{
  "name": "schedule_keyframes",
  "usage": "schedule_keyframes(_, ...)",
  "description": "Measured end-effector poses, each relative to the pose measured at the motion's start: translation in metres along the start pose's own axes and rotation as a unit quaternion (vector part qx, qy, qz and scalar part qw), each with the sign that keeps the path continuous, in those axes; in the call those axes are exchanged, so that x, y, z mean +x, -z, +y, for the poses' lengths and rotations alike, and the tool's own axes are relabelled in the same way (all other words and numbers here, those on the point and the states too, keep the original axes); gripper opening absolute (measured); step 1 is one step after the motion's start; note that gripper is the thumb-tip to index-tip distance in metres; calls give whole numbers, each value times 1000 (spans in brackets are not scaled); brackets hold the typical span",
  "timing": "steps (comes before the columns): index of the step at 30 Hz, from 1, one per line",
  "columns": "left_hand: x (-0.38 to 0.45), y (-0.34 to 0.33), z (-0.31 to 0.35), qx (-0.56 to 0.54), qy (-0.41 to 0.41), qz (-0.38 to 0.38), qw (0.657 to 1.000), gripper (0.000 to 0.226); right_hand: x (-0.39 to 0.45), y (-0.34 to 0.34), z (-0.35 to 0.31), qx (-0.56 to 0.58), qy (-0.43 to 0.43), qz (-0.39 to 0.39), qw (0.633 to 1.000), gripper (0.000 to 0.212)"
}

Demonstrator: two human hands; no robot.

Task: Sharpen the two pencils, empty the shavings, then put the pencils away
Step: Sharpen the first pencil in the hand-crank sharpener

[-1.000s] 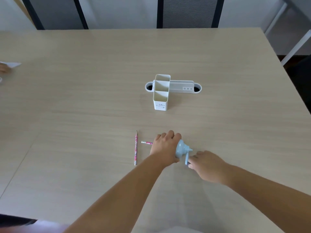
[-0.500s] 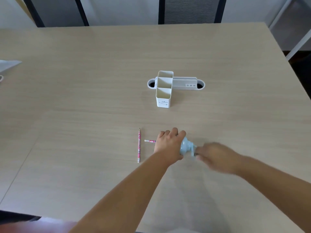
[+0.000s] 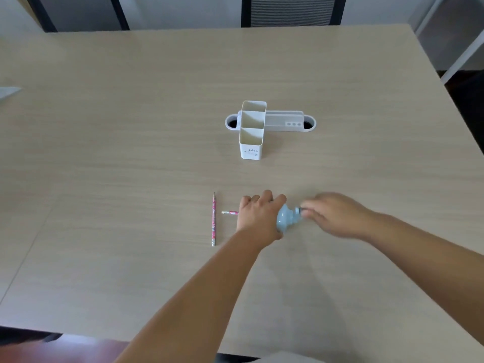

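Note:
A light blue crank sharpener (image 3: 286, 218) lies on the wooden table (image 3: 131, 127). My left hand (image 3: 258, 214) grips its body from above. My right hand (image 3: 332, 214), blurred, is closed on the crank at the sharpener's right end. A pink patterned pencil (image 3: 230, 212) sticks out to the left from under my left hand; only its eraser end shows. A second pink pencil (image 3: 213, 219) lies loose on the table left of it, tip pointing away from me. A white pen holder (image 3: 252, 129) with three open compartments stands farther back.
A white cable grommet (image 3: 288, 123) is set in the table behind the pen holder. A white sheet corner (image 3: 7, 90) lies at the far left edge. Chairs stand beyond the far side of the table.
My right hand has moved around the sharpener's crank end, from below it to level with it, and is now blurred. My left hand stays on the sharpener. The loose pencil has not moved.

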State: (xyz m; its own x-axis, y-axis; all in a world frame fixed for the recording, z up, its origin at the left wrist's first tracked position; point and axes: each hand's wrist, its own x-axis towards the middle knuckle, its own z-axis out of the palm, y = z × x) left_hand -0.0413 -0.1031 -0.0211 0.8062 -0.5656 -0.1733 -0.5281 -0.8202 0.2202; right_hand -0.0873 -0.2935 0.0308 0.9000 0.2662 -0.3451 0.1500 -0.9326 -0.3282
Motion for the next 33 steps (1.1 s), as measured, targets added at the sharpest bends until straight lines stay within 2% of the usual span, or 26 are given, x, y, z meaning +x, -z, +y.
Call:
schedule_keyframes(2, 0, -2, -1, 8, 4, 2, 1000, 71, 27, 3, 9, -17, -48, 14, 999, 22)
schedule_keyframes(4, 0, -2, -1, 3, 11, 11, 1000, 70, 43, -18, 12, -50, -69, -21, 996, 22)
schedule_keyframes(6, -1, -3, 0, -3, 13, 14, 1000, 68, 28, -41, -2, -73, -47, -89, 992, 23)
schedule_keyframes(8, -1, -4, 0, -2, 7, 10, 1000, 69, -7, -44, -17, -38, 0, -120, 992, 21)
schedule_keyframes(10, -1, -5, -1, 0, 0, 11, 1000, 71, -16, -24, -15, 19, 19, -94, 995, 20)
schedule_keyframes(11, 0, -4, -2, -2, -3, 13, 1000, 71, -10, -12, -9, 11, 21, -68, 997, 22)
schedule_keyframes(14, 1, -2, -2, 3, -11, 2, 1000, 72, 22, 4, 11, -6, -34, 1, 999, 24)
schedule_keyframes(15, 1, -2, -2, 6, -13, 2, 1000, 72, 31, -4, 13, -24, -53, -3, 998, 23)
schedule_keyframes(17, 1, -2, 0, 5, -7, 4, 1000, 71, 34, -32, 7, -57, -69, -60, 994, 20)
schedule_keyframes(18, 1, -1, 1, 4, -3, 5, 1000, 71, 25, -43, -2, -69, -56, -107, 990, 19)
schedule_keyframes(20, 0, -2, 2, 4, 0, -1, 1000, 70, -4, -41, -18, -49, -5, -146, 988, 16)
schedule_keyframes(22, 1, -2, 1, 2, -1, -2, 1000, 71, -13, -16, -18, 1, 18, -145, 989, 18)
schedule_keyframes(24, 2, -3, -2, -1, -2, 1, 1000, 71, 1, 8, -7, -20, 34, -94, 995, 22)
schedule_keyframes(27, 3, -3, -5, 4, -8, 7, 1000, 69, 33, 11, 13, -56, -22, -38, 997, 22)
schedule_keyframes(30, 2, -3, -3, 4, -8, 7, 1000, 69, 27, -33, 1, -64, -35, -102, 992, 20)
schedule_keyframes(33, 1, -4, -1, 4, -10, -2, 1000, 69, -19, -28, -22, 12, 27, -120, 992, 19)
